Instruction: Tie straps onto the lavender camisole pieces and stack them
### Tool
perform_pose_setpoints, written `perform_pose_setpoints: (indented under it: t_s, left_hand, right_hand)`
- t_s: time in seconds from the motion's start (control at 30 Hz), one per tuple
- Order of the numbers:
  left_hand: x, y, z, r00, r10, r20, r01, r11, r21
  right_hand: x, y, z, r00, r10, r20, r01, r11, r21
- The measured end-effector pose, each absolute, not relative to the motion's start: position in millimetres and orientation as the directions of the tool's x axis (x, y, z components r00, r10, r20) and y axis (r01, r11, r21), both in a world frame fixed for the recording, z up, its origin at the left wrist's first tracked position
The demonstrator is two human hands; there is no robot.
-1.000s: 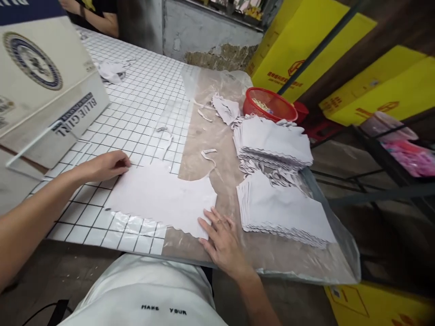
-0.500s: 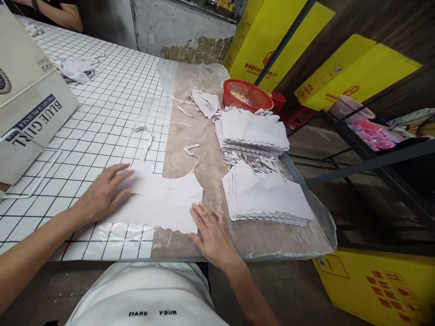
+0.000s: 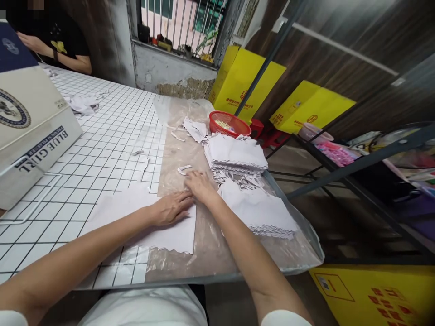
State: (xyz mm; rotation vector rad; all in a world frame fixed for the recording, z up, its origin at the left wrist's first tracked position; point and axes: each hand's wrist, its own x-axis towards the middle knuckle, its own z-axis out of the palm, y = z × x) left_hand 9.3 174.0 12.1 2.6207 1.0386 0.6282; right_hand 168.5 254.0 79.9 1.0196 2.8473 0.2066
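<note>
A pale lilac-white cloth piece with a scalloped lower edge and thin straps lies flat in front of me, partly covered by my left arm. My left hand rests on its upper right corner, fingers laid out over the fabric. Just beyond, my right hand reaches in with its fingers stretched over the lower part of one strap. The strap's loose end shows past the fingertips. The other strap lies on the grid-patterned part of the table.
To the right are two stacks of similar pieces, a near stack and a far stack. Behind them stands a red basket. A carton occupies the left. A metal rack borders the table's right side. Another person sits at far left.
My left hand has moved right across the cloth to its upper right corner. My right hand has gone from the right edge up to the strap. The view has tilted upward.
</note>
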Motion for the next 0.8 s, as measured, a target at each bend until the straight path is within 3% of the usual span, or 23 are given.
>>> perform_pose_setpoints:
  t_s: [0.17, 0.33, 0.37, 0.43, 0.5, 0.53, 0.6, 0.67, 0.73, 0.8]
  left_hand:
    - [19, 187, -11, 0.616, 0.740, 0.271, 0.633, -0.669, 0.389]
    - [15, 185, -18, 0.594, 0.762, 0.258, 0.654, -0.644, 0.398]
    - [15, 185, -18, 0.594, 0.764, 0.252, 0.657, -0.641, 0.396]
    - [15, 185, -19, 0.601, 0.761, 0.247, 0.658, -0.645, 0.388]
    - [15, 186, -19, 0.610, 0.753, 0.248, 0.655, -0.655, 0.377]
    - [15, 185, -18, 0.613, 0.750, 0.249, 0.653, -0.658, 0.374]
    - [15, 185, -17, 0.614, 0.747, 0.254, 0.650, -0.661, 0.374]
    - [15, 184, -14, 0.612, 0.746, 0.262, 0.647, -0.663, 0.377]
    - [15, 184, -12, 0.615, 0.742, 0.266, 0.641, -0.668, 0.378]
    - [14, 185, -10, 0.621, 0.738, 0.265, 0.633, -0.671, 0.385]
  right_hand:
    - [166, 271, 78, -0.806, 0.582, -0.108, 0.545, 0.801, 0.249]
    - [197, 211, 102, -0.789, 0.613, -0.038, 0.598, 0.781, 0.182]
    - [204, 193, 110, -0.796, 0.603, -0.055, 0.594, 0.795, 0.123]
    - [216, 162, 126, -0.871, 0.469, -0.144, 0.488, 0.862, -0.141]
    - [225, 147, 137, -0.914, 0.344, -0.216, 0.406, 0.802, -0.439]
    - [227, 147, 139, -0.905, 0.359, -0.228, 0.424, 0.735, -0.528]
    - [229, 160, 134, -0.803, 0.555, -0.218, 0.564, 0.586, -0.582]
    - [226, 184, 119, -0.595, 0.785, -0.175, 0.705, 0.405, -0.582]
    - [218, 207, 97, -0.450, 0.870, -0.201, 0.733, 0.232, -0.639]
    - [208, 222, 76, -0.441, 0.850, -0.286, 0.671, 0.101, -0.735]
